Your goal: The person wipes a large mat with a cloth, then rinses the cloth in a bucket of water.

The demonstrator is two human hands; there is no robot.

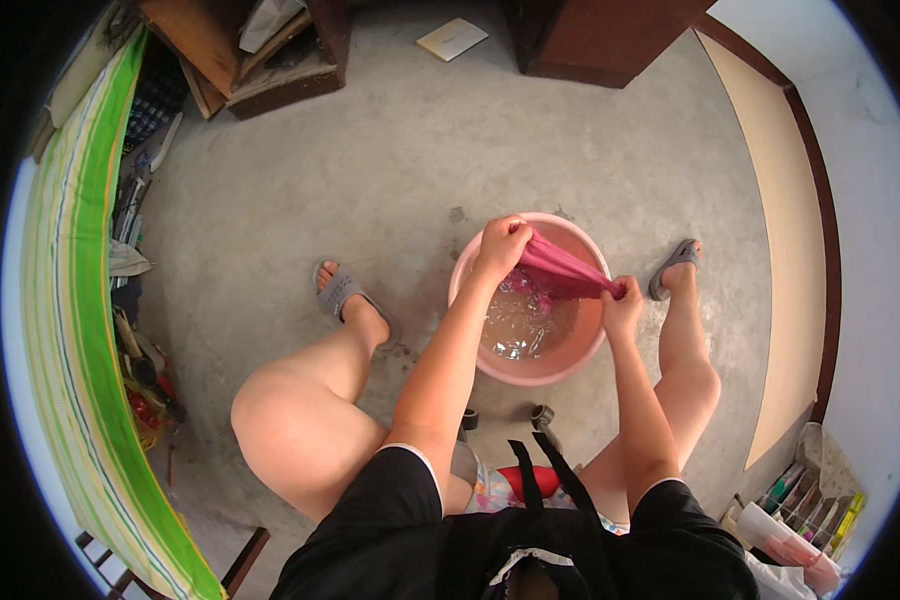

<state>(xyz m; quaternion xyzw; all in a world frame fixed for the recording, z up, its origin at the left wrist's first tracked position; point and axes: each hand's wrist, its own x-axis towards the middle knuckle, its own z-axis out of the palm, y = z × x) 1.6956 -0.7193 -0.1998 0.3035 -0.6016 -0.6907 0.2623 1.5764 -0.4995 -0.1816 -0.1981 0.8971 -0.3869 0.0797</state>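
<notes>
A wet-looking pink cloth (562,268) is stretched between my two hands over a pink plastic basin (526,373). My left hand (504,244) grips one end of it near the basin's far rim. At the right rim my right hand (622,306) pinches the other end. The cloth's lower part hangs into the water (521,330), which ripples and reflects light. Whether the cloth is a towel or a garment cannot be told. The basin stands on the concrete floor between my feet.
Grey slippers (339,294) are on my feet, either side of the basin. A bed with a green striped sheet (82,315) runs along the left. Wooden furniture (585,45) and a booklet (452,39) lie ahead. A wire rack (814,502) with items stands at lower right.
</notes>
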